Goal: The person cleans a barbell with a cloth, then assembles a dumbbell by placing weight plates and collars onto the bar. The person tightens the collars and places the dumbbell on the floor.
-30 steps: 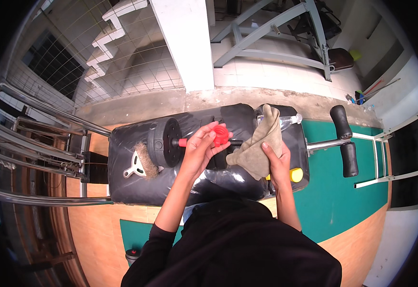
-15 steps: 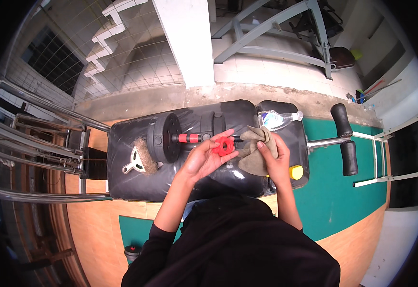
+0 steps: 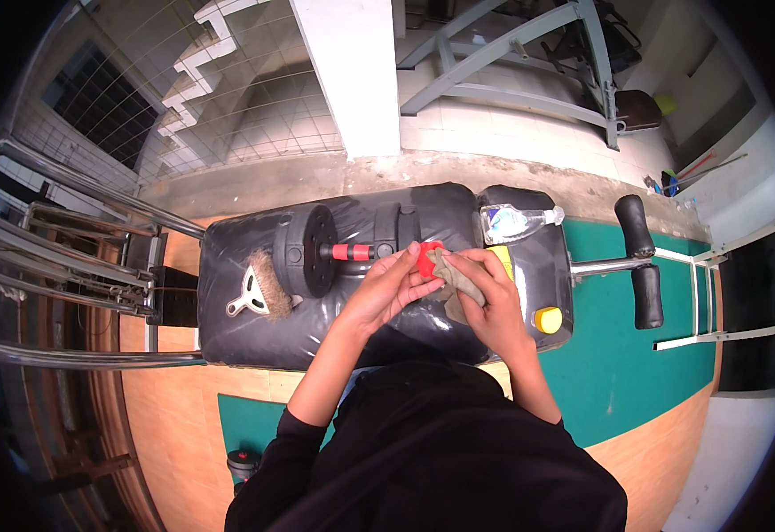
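Note:
Between the fingers of my left hand (image 3: 377,291) is a red dumbbell collar nut (image 3: 425,258). My right hand (image 3: 496,306) is closed on a grey-green cloth (image 3: 460,282), which is bunched up and pressed against the nut, hiding part of it. Both hands are over a black padded bench (image 3: 228,341) wrapped in clear plastic. To the left of my hands lies a black dumbbell (image 3: 306,253) with a red-banded handle; its right end is partly behind my fingers.
A brush (image 3: 263,288) with brown bristles rests left of the dumbbell. On the bench's right lie a clear plastic bottle (image 3: 520,223), a yellow cap-like piece (image 3: 548,319) and another yellow object (image 3: 503,258). Foam rollers (image 3: 634,226) stick out beyond; metal rails (image 3: 94,357) stand left.
My right hand has moved left, bringing the cloth onto the red collar nut. The cloth is more bunched, and a yellow object behind it now shows.

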Motion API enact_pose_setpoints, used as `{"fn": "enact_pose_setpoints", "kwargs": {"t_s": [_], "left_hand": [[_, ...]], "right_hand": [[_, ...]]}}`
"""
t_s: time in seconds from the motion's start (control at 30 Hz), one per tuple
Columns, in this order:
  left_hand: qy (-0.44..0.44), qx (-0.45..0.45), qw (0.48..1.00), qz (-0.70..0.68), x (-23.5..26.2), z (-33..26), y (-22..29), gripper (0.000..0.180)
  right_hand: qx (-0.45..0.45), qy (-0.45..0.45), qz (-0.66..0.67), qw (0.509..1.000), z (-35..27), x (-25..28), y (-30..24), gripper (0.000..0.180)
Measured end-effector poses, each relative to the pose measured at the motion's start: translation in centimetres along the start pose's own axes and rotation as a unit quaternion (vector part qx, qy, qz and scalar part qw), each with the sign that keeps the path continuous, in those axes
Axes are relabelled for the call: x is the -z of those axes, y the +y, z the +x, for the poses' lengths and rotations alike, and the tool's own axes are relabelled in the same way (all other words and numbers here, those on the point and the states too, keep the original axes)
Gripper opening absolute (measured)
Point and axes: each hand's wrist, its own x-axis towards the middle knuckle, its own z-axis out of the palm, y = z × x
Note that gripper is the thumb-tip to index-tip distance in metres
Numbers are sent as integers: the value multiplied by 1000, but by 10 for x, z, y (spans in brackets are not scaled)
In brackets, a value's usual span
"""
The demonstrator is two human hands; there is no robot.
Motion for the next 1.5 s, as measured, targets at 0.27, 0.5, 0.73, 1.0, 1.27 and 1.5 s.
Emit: {"fn": "enact_pose_setpoints", "kwargs": {"t_s": [0.27,0.5,0.73,1.0,1.27,1.5], "left_hand": [[17,-50,981,186,-5,-6,4,39],[-109,-175,933,294,0,-3,1,51],[-162,-206,930,259,4,-6,2,53],[-99,-220,926,289,11,-5,7,49],[-15,-120,988,97,21,-8,1,62],[-41,-33,998,38,13,-5,-9,54]], "right_hand": [[-59,-82,-40,994,0,8,-9,39],[-151,-151,297,931,-8,6,23,28],[-362,-114,515,769,-13,5,11,29],[-356,-62,640,678,-22,5,29,37],[-268,50,506,818,-14,20,22,37],[-15,78,116,990,3,6,-9,34]]}}
